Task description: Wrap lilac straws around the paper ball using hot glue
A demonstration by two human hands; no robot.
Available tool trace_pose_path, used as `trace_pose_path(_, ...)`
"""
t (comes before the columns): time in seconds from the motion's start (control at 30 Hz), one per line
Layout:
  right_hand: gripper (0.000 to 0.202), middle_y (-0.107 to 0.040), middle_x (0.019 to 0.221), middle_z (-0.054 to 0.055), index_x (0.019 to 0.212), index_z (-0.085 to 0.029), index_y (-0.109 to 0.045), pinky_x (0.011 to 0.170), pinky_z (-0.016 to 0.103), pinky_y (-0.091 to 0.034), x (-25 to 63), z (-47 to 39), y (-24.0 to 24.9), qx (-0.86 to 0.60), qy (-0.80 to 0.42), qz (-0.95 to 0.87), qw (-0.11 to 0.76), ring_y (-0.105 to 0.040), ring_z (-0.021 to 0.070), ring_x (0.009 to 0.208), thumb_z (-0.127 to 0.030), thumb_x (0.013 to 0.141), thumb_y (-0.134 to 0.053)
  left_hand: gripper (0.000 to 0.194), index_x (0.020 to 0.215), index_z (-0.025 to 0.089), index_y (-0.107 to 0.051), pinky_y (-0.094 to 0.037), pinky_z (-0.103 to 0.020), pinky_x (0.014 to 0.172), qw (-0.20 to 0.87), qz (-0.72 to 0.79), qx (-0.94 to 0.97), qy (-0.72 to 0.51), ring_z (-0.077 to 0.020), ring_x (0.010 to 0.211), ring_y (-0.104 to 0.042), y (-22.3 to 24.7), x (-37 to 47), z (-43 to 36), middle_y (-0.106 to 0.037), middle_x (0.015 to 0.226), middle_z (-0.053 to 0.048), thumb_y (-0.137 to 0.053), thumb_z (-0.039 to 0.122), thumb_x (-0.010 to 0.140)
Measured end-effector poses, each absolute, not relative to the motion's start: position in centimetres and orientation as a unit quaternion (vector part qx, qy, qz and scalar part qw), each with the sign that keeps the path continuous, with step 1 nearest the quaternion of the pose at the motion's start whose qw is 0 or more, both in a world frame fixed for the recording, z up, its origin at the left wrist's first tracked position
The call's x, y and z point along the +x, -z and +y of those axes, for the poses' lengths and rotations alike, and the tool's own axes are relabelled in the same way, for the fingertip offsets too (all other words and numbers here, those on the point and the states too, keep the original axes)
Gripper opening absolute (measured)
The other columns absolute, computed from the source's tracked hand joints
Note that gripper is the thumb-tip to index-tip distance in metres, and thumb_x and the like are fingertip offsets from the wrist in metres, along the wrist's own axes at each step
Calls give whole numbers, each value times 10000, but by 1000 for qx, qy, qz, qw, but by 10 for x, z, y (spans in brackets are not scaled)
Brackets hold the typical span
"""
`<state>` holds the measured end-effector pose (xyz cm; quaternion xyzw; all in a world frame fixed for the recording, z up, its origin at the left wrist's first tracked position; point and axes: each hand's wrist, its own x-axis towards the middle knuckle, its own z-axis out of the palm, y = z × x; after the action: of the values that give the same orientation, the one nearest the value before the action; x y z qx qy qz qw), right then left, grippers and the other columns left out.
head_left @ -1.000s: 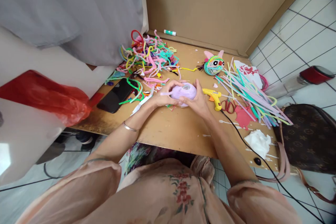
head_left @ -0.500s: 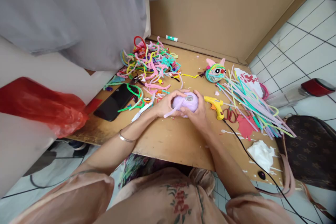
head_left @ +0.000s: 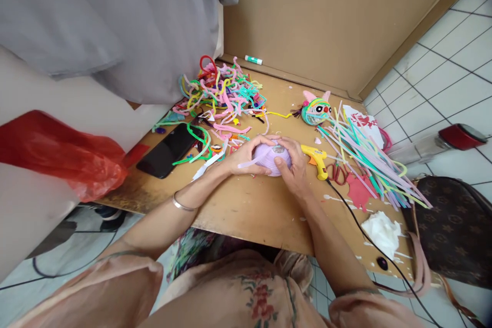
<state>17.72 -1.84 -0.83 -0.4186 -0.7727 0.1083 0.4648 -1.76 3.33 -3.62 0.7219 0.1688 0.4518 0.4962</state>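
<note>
Between both hands is a rounded ball (head_left: 273, 165) wound with lilac pipe cleaner; a small glassy patch shows near its top right. A loose lilac end sticks out to the left. My left hand (head_left: 244, 158) wraps the ball's left side, thumb below and fingers behind. Over its right side curls my right hand (head_left: 296, 168), its thumb pressed by the glassy patch and its fingers across the top. Just right of that hand lies a yellow glue gun (head_left: 319, 161) on the table (head_left: 246, 210).
Tangled pipe cleaners (head_left: 226, 87) and a black phone (head_left: 167, 151) lie left. Rightward are a wrapped ball with ears and eyes (head_left: 315, 110), straight pipe cleaners (head_left: 372, 156), red scissors (head_left: 338, 173), crumpled tissue (head_left: 382, 233), a bottle (head_left: 461, 137) and a brown bag (head_left: 442, 225). A black cord (head_left: 355, 220) crosses the right side.
My right hand's fingers have come over the top of the ball and its thumb has moved up toward the glassy patch. The left hand still holds the ball. The view has shifted slightly.
</note>
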Motion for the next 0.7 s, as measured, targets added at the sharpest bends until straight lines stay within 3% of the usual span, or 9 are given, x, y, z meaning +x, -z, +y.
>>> trace_pose_path(0.37,433,-619,1252,133,1264,-245,-608,1004,516,-513,173,-19,6,-440,-68,-785,431,-606,299,1195,-551,961,-559,700,1201,229,-542,-421,-564,1141,497,197,725,-435,-355,1428,-514,33,-17,31,-505,1528,-185,-927,330,625)
trace_pose_path(0.7,505,-590,1304,135,1342,-253,-548,1049,545,-476,167,-21,6,-455,-89,-776,428,-566,317,1240,-562,944,-553,686,1191,237,-562,-433,-535,1148,488,213,723,-440,-327,1375,-543,28,-16,28,-542,1474,-133,-917,345,614)
